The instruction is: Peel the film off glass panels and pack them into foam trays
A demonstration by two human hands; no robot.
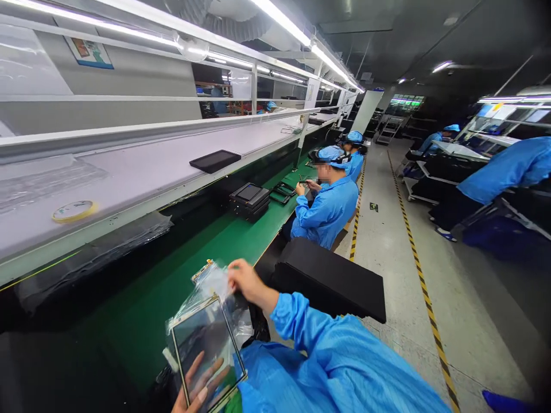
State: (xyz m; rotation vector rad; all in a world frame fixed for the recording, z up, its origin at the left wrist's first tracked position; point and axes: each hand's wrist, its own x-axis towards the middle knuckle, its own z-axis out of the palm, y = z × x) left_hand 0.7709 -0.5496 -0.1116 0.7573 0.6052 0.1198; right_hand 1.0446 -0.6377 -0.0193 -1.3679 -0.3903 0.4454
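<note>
A rectangular glass panel [207,351] with a thin tan frame is tilted at the bottom of the view. My left hand [198,383] is behind it, its fingers showing through the glass and gripping the panel. Above it, my right hand [246,281] pinches a transparent plastic bag [213,287], which is crumpled against the panel's top edge. A narrow gold-edged strip [202,271] shows inside the bag. Cannot tell whether the panel is fully inside the bag.
A green-topped workbench [181,298] runs along the left beneath a white shelf [138,172] holding a black tablet-like unit [214,161] and a tape roll [74,211]. Stacked black units [250,202] sit on the bench. Co-workers in blue smocks sit nearby. Striped floor tape [424,287] marks the aisle.
</note>
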